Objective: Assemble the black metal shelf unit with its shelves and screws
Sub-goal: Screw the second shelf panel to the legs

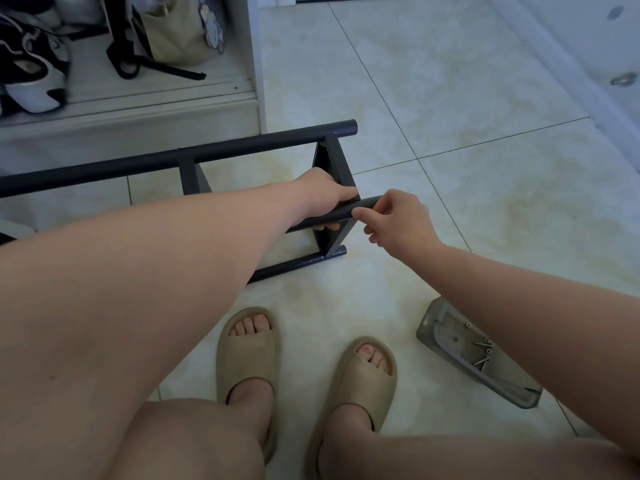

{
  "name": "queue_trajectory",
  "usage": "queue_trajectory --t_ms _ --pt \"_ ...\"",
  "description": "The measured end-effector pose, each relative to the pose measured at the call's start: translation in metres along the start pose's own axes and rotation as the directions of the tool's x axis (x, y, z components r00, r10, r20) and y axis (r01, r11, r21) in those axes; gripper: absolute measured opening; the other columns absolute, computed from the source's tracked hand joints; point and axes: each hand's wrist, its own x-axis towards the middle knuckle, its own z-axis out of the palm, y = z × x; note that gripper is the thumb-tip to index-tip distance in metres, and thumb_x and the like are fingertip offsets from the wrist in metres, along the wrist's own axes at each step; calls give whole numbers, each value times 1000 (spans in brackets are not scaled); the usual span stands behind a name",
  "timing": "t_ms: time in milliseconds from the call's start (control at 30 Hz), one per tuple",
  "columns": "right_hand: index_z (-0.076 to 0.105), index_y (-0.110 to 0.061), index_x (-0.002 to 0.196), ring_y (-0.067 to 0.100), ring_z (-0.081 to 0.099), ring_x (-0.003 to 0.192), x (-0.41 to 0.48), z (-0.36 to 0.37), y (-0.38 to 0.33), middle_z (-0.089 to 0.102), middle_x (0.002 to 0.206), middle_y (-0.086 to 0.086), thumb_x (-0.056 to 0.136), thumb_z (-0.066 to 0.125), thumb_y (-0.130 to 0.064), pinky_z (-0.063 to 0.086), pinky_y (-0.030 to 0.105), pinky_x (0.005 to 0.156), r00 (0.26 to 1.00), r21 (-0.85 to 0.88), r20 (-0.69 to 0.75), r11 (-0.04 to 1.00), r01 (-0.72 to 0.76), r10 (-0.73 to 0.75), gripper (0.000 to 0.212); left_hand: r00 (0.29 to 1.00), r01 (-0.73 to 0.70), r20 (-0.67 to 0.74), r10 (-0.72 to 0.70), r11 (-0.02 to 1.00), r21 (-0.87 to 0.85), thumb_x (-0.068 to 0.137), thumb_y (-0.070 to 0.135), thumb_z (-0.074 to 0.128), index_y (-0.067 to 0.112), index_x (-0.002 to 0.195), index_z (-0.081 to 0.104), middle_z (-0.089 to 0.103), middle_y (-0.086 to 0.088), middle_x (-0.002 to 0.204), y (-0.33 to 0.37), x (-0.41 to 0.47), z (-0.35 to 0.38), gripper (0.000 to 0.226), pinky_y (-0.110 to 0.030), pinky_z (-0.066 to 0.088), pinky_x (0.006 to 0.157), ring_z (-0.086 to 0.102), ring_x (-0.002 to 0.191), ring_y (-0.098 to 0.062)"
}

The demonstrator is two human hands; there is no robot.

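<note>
On the floor at twelve o'clock the shelf frame (207, 157) is laid sideways. Its near tube (341, 213) is clasped by the left hand (322, 195), its end pinched by the right hand (398, 220). Fastening this joint is judged the step; screws (483, 351) from the tray (429, 330) at four o'clock are likely needed next.

shelf frame (214, 150) is seen in matte black, tubes and crossbars alike. floor tiles (450, 98) are shown pale cream, mottled with yellowish marbling and split by thin dark grout lines. slippers (247, 355) are rendered plain tan. tray (429, 327) is tinted translucent grey; screws (483, 360) in it are silver. shoes (34, 71) are patterned black and white. bag (173, 32) is coloured khaki, straps black.
</note>
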Motion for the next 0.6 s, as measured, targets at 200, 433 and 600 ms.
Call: queue_trajectory --t_ms 200,433,600 --pt "61 -14 98 23 64 88 -24 -27 9 67 93 1 96 59 -53 49 36 67 991 -135 122 988 79 -63 38 948 11 -295 116 918 396 102 39 45 13 136 37 54 -9 128 -2 -26 17 44 -43 45 95 52 117 -33" --pt "45 -23 148 23 38 140 -60 -81 61 45 151 1 101 51 -50 35 43 113 972 -425 190 881 207 -137 54 793 -319 -40 608 470 823 102 41 43 19 146 37 35 -2 154 23 -69 57 49 -42 36 104 29 138 -28" --pt "22 -32 160 22 10 155 -82 -118 117 17 169 -2 102 46 -54 18 47 121 983 -608 178 782 139 -36 66 812 -473 251 528 342 812 103 43 42 20 144 38 36 -3 153 31 -82 117 47 -43 37 103 31 139 -27"
